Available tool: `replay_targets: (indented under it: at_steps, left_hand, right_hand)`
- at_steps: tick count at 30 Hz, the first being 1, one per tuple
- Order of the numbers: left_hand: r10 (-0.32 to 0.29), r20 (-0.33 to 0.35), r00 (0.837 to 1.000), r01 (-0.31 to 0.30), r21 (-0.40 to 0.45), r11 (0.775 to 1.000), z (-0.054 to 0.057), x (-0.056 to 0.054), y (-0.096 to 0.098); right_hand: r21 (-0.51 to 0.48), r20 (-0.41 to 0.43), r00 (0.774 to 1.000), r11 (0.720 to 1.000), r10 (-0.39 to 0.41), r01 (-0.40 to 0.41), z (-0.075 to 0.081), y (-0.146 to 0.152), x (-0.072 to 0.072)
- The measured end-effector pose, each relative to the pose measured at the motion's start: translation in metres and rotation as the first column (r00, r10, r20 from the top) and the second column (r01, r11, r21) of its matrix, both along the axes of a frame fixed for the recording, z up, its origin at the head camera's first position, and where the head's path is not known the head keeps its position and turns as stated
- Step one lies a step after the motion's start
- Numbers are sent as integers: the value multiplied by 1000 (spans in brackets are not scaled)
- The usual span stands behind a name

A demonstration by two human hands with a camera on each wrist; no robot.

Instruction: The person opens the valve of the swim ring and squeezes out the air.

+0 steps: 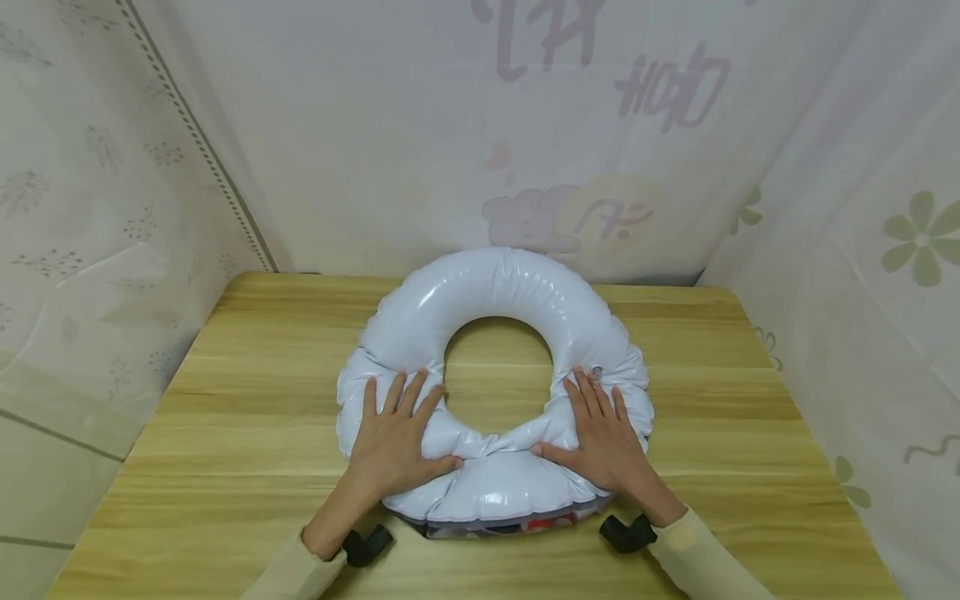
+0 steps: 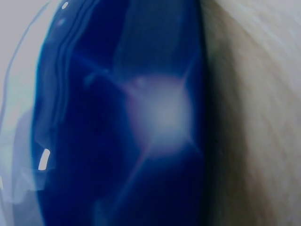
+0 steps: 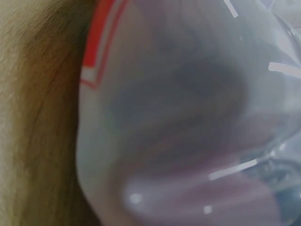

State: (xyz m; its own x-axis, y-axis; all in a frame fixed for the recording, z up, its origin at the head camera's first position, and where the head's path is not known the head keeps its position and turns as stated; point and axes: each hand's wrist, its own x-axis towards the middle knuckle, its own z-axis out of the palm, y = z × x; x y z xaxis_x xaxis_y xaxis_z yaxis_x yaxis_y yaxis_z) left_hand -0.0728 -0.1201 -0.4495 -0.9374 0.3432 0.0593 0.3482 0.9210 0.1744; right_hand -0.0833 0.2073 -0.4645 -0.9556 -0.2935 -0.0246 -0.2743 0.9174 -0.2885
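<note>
A white inflatable swim ring [image 1: 468,279] lies on the wooden table, creased along its near part. My left hand [image 1: 393,446] presses on its near left side, fingers spread and thumb pointing inward. On the near right side my right hand [image 1: 603,446] rests the same way, fingertips close to a small valve [image 1: 597,372]. Between the thumbs the near section bulges, with a printed edge in dark and red showing beneath. Close up in the left wrist view is a dark blue part of the ring [image 2: 94,141]; glossy plastic [image 3: 188,117] with a red patch fills the right wrist view.
The wooden table [image 1: 247,400] extends on both sides of the ring. Printed curtains [image 1: 337,150] stand behind it and at left and right. A black wrist mount [image 1: 367,546] sits at the left wrist, another [image 1: 628,533] at the right.
</note>
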Motion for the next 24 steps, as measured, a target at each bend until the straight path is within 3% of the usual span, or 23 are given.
replay_targets:
  at_steps: [24]
  left_hand:
    - [-11, 20, 1000, 11, -8, 1000, -1, -1, 2]
  right_hand:
    - [1, -12, 1000, 1000, -5, 5, -2, -2, -1]
